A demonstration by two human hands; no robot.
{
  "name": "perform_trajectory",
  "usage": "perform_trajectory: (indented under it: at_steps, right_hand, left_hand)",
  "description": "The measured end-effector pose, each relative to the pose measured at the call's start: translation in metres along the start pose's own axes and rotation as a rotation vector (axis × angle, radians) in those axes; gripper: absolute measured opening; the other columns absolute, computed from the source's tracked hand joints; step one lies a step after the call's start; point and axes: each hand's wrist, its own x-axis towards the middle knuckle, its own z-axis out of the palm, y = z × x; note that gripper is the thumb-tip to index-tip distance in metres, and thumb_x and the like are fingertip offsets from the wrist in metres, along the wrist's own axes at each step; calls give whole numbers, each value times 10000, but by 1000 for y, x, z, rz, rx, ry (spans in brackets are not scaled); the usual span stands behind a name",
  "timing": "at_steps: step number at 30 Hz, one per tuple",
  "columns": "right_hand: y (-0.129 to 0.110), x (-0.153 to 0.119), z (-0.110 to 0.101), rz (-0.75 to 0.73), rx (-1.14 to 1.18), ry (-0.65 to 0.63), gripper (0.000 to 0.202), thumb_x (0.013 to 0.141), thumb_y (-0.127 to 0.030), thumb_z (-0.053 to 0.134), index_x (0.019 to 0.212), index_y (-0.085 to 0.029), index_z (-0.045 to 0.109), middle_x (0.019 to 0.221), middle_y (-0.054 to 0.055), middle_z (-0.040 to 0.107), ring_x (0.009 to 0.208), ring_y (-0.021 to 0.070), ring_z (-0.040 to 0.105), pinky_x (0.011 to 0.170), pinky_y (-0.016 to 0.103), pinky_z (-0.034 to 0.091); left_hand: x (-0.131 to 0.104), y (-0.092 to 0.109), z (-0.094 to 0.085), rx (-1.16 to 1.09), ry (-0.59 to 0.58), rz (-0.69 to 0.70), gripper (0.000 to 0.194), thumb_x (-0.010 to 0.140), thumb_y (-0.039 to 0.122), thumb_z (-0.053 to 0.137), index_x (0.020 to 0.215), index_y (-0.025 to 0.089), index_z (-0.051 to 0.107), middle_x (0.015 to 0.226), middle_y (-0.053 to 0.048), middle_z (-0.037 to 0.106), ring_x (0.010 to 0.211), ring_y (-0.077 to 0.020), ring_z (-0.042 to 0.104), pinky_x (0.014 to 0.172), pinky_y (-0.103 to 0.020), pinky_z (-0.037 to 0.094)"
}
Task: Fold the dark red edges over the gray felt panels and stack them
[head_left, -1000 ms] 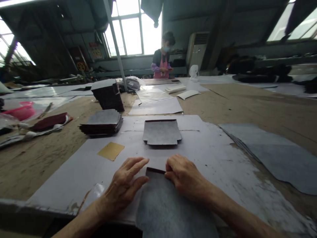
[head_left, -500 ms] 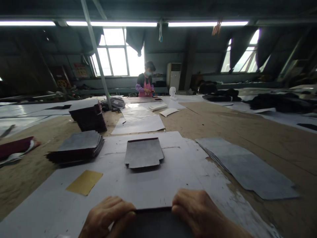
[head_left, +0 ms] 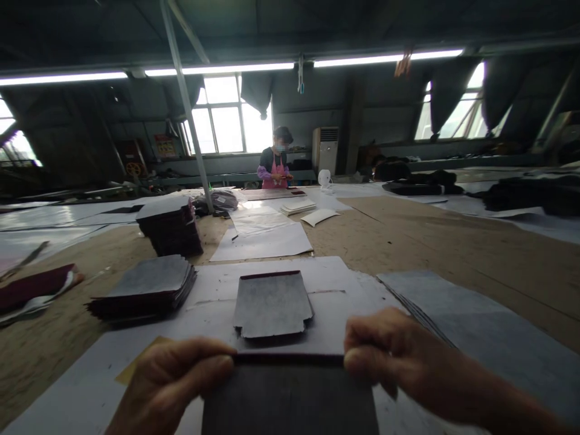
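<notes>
Evenly matched tension suits this: left hand (head_left: 174,382) and right hand (head_left: 401,353) pinch opposite ends of the grey panel (head_left: 290,400), nearer than the notched piece (head_left: 272,307), its dim edge apparently folded.

Beyond the bare, shadowed fingers (head_left: 215,367), a multi-paned glass window (head_left: 224,127) is glaring; above them, long white tube lights (head_left: 222,69) are glowing!

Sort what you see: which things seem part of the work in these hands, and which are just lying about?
Likely part of the work:
grey sheet in left hand and right hand
similar grey piece ahead
grey stack, left
grey sheets, right

Probably unrelated:
yellow card
dark red cloth
white fan
</notes>
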Motion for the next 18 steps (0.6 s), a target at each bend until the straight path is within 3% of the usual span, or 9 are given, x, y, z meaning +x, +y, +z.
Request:
perform_trajectory:
  at_steps: [2,4,9,13,18]
  right_hand:
    - [-8,31,-23,-16,56,-79,239,709,-393,533,635,-168,499,541,-32,458,457,75,403,443,184,338]
    - [-5,69,-36,-10,-37,-40,256,722,-400,544,647,-158,510,527,-37,453,454,68,397,454,184,342]
    - [28,149,-24,78,-300,192,198,805,-276,554,672,-129,548,582,-21,498,519,83,461,497,204,384]
    - [49,168,-8,86,-447,343,212,853,-330,544,795,-127,569,789,10,569,728,124,547,697,298,466]
    - [56,174,-3,52,-475,437,203,854,-328,544,814,-132,580,812,17,584,789,141,558,769,338,458]
  left_hand:
    - [33,12,-8,-24,31,32,307,643,445,672,746,159,718,618,-35,643,572,-145,547,529,-214,441]
    - [72,13,-7,35,94,88,307,636,424,659,749,144,716,632,-40,646,580,-147,549,537,-223,431]
    - [152,-26,22,196,170,110,185,607,325,629,620,156,704,538,-21,618,554,-161,551,553,-245,409]
    - [168,-56,41,278,305,166,154,667,303,582,685,215,707,700,-7,670,718,-184,594,712,-276,419]
    - [168,-65,42,316,409,226,166,692,326,569,751,240,698,805,8,657,769,-162,583,746,-253,416]
